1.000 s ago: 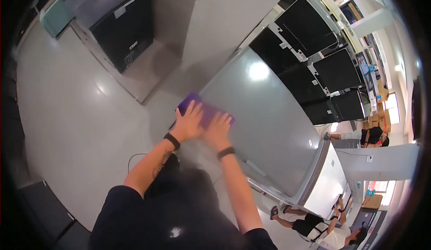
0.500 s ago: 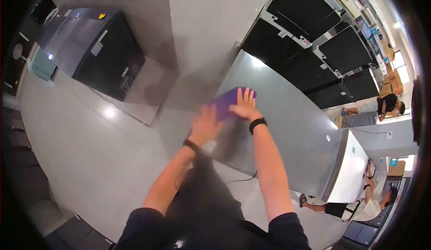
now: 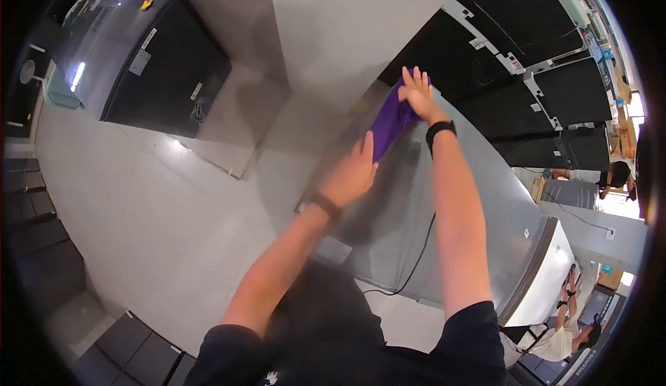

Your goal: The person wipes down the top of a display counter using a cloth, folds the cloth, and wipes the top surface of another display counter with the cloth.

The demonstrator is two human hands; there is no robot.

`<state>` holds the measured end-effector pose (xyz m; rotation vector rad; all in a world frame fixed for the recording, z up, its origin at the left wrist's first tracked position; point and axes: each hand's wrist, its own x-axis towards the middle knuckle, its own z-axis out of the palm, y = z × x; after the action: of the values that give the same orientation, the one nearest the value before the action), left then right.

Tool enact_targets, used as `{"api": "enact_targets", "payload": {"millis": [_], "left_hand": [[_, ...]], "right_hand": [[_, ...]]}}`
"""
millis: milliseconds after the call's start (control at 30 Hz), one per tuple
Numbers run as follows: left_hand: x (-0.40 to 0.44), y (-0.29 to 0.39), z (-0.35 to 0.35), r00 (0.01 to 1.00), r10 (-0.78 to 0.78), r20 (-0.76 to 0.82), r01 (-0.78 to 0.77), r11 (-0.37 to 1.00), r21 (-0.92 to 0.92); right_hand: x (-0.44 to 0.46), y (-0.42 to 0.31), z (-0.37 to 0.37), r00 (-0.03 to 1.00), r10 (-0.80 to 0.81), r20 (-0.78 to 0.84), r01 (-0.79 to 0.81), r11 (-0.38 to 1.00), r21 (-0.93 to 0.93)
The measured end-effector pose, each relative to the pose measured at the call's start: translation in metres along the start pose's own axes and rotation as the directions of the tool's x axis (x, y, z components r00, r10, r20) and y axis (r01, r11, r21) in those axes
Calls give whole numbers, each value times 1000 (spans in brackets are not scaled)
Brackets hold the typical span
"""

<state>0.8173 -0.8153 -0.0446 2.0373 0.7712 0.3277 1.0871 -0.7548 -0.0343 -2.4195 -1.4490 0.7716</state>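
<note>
A purple cloth (image 3: 390, 124) stretches between my two hands over the far left part of a large grey appliance (image 3: 479, 199). My right hand (image 3: 418, 97) lies on the cloth's upper end with its fingers spread. At the lower end, my left hand (image 3: 352, 176) is against the cloth, its fingers close together and slightly blurred; whether they grip the cloth is hidden. A black cable (image 3: 418, 261) runs down the near side of the appliance.
Black-backed appliances (image 3: 517, 15) stand in a row at the upper right. A dark fridge (image 3: 166, 67) is at the upper left. One person in a white shirt (image 3: 555, 344) works at the lower right; another person (image 3: 614, 176) is farther back. Dark boxes (image 3: 125, 344) sit at lower left.
Both hands have moved up and to the right across the grey appliance with the purple cloth. The cloth now looks longer and narrower, and the view has shifted.
</note>
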Motion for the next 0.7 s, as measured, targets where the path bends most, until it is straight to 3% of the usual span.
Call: {"api": "enact_targets", "payload": {"millis": [67, 133, 200, 333, 433, 533, 700], "left_hand": [[5, 1, 0, 997, -53, 56, 51, 998, 34], [4, 10, -7, 974, -160, 158, 137, 979, 149], [0, 15, -7, 980, -185, 76, 162, 957, 239], [-14, 24, 1, 976, -217, -26, 214, 922, 322], [-21, 36, -5, 940, -341, 1, 329, 907, 264], [-40, 34, 0, 947, -318, -50, 317, 894, 318], [-64, 20, 1, 944, -311, -111, 330, 908, 257]], "right_hand": [[14, -1, -9, 998, 4, -66, 5, 992, 130], [16, -23, -6, 982, 61, -176, -87, 986, -144], [22, -22, 16, 935, 23, -355, -159, 920, -358], [15, -18, 9, 950, 34, -312, -139, 937, -321], [13, -29, 14, 956, 24, -294, -130, 928, -348], [1, -32, 25, 952, -19, -305, -98, 926, -364], [-7, -55, 43, 935, -103, -339, -32, 928, -371]]}}
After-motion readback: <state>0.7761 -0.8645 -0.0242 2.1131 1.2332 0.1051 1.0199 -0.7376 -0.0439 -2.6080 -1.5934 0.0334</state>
